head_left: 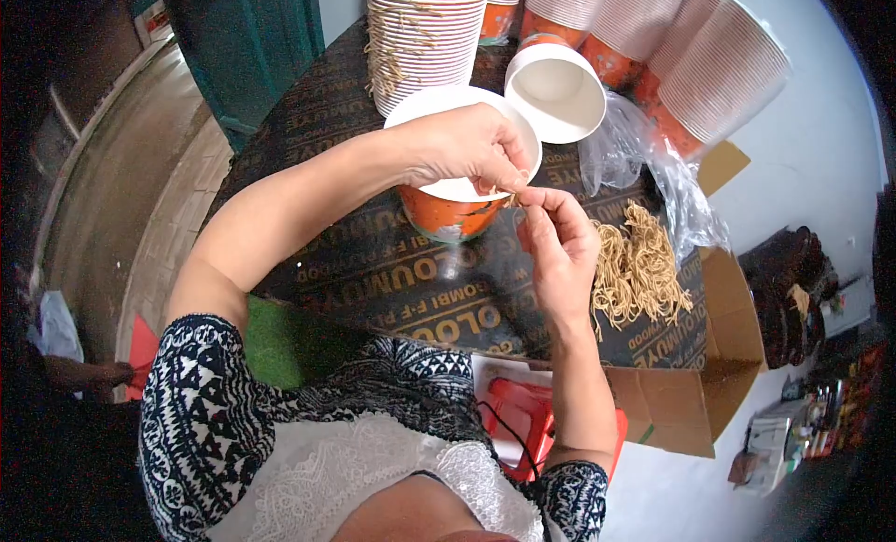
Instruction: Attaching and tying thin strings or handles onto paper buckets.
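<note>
1. Left hand (467,148) lies over the rim of the orange paper cup with a white inside (462,183), its fingertips pinched on a few thin strands of dry yellow noodle (510,198) at the cup's 3 o'clock edge.
2. Right hand (557,239) rises from 5 o'clock of the cup, thumb and forefinger pinched on the same strands, so both hands meet just beside the rim.
3. That cup stands upright on the dark printed plywood table (373,271), near its middle.
4. At 3 o'clock of the right hand, a loose heap of dry yellow noodles (639,267) lies on the table, just beside the wrist.
5. A crumpled clear plastic bag (653,168) lies at 12 o'clock of that heap.
6. A second empty orange paper cup (558,89) lies tilted at 1 o'clock of the held cup, mouth facing the camera.
7. Tall stacks of orange-and-white paper cups (425,38) stand along the table's 12 o'clock edge; more stacks lean at 2 o'clock.
8. An open brown cardboard box (719,355) sits at 4 o'clock.
</note>
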{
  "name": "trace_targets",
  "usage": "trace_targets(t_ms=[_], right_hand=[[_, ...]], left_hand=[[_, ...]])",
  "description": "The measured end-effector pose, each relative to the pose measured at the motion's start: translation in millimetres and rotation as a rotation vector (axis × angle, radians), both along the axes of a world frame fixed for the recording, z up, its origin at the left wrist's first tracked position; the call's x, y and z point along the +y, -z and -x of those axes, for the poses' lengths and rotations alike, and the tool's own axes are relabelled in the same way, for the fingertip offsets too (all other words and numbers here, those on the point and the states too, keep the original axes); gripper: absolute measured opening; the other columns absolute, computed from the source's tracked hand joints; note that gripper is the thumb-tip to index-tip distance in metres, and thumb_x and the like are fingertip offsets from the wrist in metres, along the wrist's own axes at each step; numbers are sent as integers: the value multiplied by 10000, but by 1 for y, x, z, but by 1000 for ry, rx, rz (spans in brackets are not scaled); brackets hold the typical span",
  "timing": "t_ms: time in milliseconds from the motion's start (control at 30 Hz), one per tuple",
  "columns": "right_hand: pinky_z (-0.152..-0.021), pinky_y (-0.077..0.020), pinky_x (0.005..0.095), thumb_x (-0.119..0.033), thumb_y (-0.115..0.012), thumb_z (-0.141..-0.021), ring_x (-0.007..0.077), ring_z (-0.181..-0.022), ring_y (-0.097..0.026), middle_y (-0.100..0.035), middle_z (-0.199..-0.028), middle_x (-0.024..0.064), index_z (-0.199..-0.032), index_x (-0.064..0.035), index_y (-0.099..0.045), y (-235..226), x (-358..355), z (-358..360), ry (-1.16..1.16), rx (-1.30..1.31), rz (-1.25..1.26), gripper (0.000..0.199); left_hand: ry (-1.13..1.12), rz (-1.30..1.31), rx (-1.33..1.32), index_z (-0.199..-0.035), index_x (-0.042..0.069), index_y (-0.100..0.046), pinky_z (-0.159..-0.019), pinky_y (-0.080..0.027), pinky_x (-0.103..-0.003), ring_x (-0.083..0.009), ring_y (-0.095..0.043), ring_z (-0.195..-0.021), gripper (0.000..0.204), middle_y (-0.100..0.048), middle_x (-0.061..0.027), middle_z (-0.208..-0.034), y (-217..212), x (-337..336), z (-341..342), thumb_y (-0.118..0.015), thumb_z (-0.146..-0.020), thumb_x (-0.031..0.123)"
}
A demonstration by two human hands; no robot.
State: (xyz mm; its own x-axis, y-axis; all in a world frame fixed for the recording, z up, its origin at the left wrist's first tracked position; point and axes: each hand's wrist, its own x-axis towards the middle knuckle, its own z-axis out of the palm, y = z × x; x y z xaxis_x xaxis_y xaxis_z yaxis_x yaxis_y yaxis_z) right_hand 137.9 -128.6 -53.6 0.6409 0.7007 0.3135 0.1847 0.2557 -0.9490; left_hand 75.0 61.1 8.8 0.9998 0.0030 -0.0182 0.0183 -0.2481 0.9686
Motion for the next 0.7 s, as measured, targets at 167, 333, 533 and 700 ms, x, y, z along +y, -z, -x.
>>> trace_targets(t_ms=[167,333,533,700], right_hand=[[-597,-424,226,-25,-585,-896,68,-692,-521,-631,-877,40,-883,22,-613,-3,-4,-18,70,-383,-66,56],[-597,-459,284,-15,-623,-841,145,-658,-564,-627,-949,106,-954,8,-646,-10,-4,-20,201,-599,-22,117],[-606,-463,305,2,-659,-819,190,-680,-579,-596,-909,103,-923,-3,-616,-10,4,-14,221,-632,38,113],[-613,-472,325,31,-652,-817,227,-678,-582,-580,-860,123,-871,2,-579,-8,6,-11,227,-689,4,95]], left_hand=[[66,64,-64,-813,10,-648,-594,-466,-207,-68,-578,-646,97,-641,-22,-730,-1,-3,-2,-719,-798,75],[46,54,-108,-791,5,-637,-593,-452,-218,-88,-555,-634,75,-611,-22,-710,-4,-6,3,-705,-804,35],[71,63,-161,-810,9,-635,-617,-456,-221,-79,-558,-652,78,-608,-12,-713,-2,-5,1,-703,-813,47],[136,10,-160,-901,-2,-638,-691,-475,-191,-46,-576,-734,134,-629,0,-816,0,-2,2,-720,-820,66]])
